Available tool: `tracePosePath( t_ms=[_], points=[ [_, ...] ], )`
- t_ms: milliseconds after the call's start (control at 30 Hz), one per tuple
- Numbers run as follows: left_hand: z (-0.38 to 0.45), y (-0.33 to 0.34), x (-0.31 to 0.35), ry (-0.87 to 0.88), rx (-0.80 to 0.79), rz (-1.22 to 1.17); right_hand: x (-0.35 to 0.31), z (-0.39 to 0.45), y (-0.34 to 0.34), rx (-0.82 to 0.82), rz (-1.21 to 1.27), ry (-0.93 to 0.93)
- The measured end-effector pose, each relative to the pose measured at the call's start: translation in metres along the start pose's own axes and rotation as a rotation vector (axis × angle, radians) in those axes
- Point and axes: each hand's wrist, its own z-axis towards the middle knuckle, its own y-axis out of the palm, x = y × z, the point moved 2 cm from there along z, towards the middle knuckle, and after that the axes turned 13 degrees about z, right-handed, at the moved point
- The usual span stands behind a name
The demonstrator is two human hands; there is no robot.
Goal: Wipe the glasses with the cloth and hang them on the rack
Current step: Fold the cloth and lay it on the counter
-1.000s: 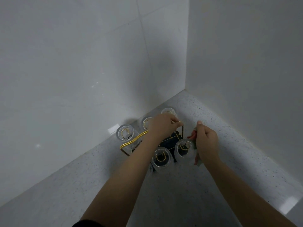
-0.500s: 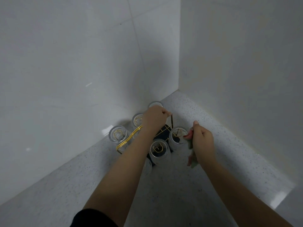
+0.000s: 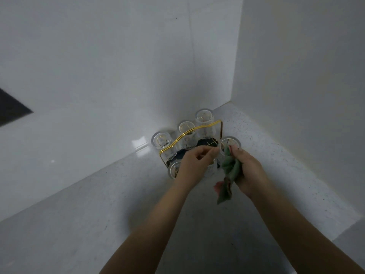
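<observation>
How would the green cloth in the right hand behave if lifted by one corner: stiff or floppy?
Probably floppy: the green cloth bunches where the right hand grips it, and its loose end droops below. It likely weighs little, since it hangs from that grip alone. It is unlikely to slip.

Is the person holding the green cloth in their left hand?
No, the green cloth is bunched in the right hand; the left hand reaches toward the glasses.

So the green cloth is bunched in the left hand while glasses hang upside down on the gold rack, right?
Not quite: the head view shows the green cloth bunched in the right hand, not the left. The glasses do hang upside down on the gold rack.
</observation>
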Motion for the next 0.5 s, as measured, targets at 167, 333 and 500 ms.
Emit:
tracePosePath(
  t_ms=[167,333,500],
  points=[
    [-0.063,-0.016,-0.037,-0.112,-0.048,-0.131,0.052,-0.032,0.028,-0.116,-0.014,0.111],
    [-0.117,-0.054,-0.082,-0.221,0.114,-0.301,0.102,-0.055,0.044,-0.149,-0.181,0.188],
    [-0.174,-0.097,-0.127,-0.265,0.182,-0.231,0.156,-0.082,0.061,-0.144,-0.418,0.155]
  ],
)
